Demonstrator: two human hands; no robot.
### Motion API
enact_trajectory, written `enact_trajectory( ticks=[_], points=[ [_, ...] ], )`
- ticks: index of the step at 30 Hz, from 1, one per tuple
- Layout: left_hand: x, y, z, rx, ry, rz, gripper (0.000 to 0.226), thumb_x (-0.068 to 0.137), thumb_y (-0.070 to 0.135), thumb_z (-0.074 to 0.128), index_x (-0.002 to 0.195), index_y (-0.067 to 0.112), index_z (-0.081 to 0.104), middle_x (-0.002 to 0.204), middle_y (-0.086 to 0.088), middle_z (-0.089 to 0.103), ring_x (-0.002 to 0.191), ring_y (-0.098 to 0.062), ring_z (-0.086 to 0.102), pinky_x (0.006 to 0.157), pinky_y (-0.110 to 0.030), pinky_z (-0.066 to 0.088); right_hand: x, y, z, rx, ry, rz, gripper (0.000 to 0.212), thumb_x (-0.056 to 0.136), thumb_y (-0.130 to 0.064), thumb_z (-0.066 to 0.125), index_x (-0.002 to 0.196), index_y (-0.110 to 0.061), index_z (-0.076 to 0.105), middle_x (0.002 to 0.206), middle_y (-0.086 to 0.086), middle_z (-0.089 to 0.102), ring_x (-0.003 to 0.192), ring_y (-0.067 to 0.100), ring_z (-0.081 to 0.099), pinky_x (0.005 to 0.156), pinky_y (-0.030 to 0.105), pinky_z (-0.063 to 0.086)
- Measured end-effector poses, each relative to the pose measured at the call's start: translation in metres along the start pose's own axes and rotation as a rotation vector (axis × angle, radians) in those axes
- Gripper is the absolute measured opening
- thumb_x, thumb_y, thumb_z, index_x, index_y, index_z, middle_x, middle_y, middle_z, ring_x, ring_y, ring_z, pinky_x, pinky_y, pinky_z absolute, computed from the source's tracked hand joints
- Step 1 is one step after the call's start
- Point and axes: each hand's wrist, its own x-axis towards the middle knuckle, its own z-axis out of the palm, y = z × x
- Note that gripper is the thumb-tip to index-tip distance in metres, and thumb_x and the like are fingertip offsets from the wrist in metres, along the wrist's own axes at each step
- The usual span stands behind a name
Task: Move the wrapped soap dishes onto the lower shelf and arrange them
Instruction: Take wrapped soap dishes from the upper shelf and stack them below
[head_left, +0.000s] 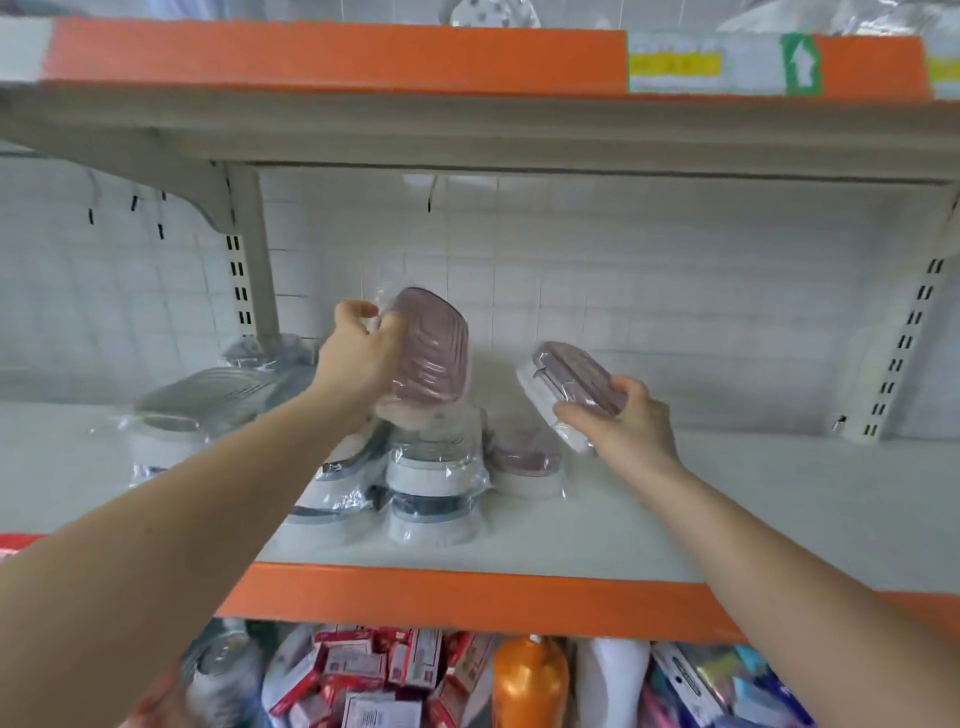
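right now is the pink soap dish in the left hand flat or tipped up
Tipped up. The pink soap dish stands nearly on end in the left hand, its ridged top facing sideways, above the stacked dishes.

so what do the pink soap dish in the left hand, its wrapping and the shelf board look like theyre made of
Pink soap dish: probably moulded plastic, translucent with ridged grooves. Its wrapping: thin clear plastic film, crinkled and glinting. Shelf board: smooth matt off-white, likely painted metal, though the look leaves it open; orange front strip.

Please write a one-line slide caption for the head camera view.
Left hand and right hand each hold a wrapped pink soap dish above the shelf.
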Motion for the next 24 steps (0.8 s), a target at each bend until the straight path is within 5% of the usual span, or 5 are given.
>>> enact_trajectory(
  ticks=[6,10,15,20,24],
  points=[
    [0.025,-0.005,0.019,0.529,-0.131,0.023,0.039,0.096,0.024,0.037,0.129,0.005,0.045,0.137,-0.018,0.036,0.119,-0.037,0.045,0.101,-0.039,0.038,0.027,-0.019,0.036,-0.247,-0.061,0.083,0.068,0.083,-0.054,0.056,0.139,-0.019,0.04,0.14,0.013,0.038,0.128,0.029,0.04,0.101,0.03,0.036],
    [0.014,-0.01,0.015,0.787,-0.403,0.362,0.029,0.097,0.026,0.034,0.09,0.007,0.056,0.109,-0.017,0.062,0.097,-0.032,0.057,0.078,-0.031,0.043,0.021,-0.016,0.048,-0.534,-0.401,-0.084,0.04,0.094,-0.049,0.04,0.118,-0.023,0.059,0.134,0.007,0.051,0.117,0.024,0.047,0.084,0.026,0.035],
    [0.009,-0.01,0.006,0.981,-0.507,0.511,0.043,0.095,0.047,0.041,0.121,0.016,0.054,0.12,-0.006,0.061,0.109,-0.024,0.055,0.089,-0.028,0.042,0.018,-0.026,0.028,-0.659,-0.466,-0.092,0.049,0.088,-0.055,0.05,0.128,-0.027,0.055,0.135,-0.002,0.053,0.123,0.019,0.047,0.088,0.021,0.035],
    [0.004,-0.003,-0.007,0.909,-0.566,0.518,0.039,0.092,0.05,0.043,0.115,0.02,0.053,0.118,-0.002,0.057,0.102,-0.018,0.056,0.087,-0.027,0.045,0.017,-0.021,0.016,-0.627,-0.447,-0.129,0.04,0.088,-0.033,0.059,0.126,-0.024,0.056,0.131,-0.001,0.056,0.121,0.017,0.049,0.081,0.016,0.035],
    [-0.018,0.024,-0.025,0.923,-0.526,0.824,0.041,0.092,0.053,0.039,0.125,0.03,0.045,0.128,0.009,0.044,0.109,-0.012,0.051,0.089,-0.023,0.038,0.014,-0.028,0.009,-0.724,-0.447,-0.24,0.061,0.085,-0.034,0.059,0.141,-0.026,0.036,0.141,0.008,0.039,0.134,0.021,0.032,0.099,0.021,0.033]
  ],
)
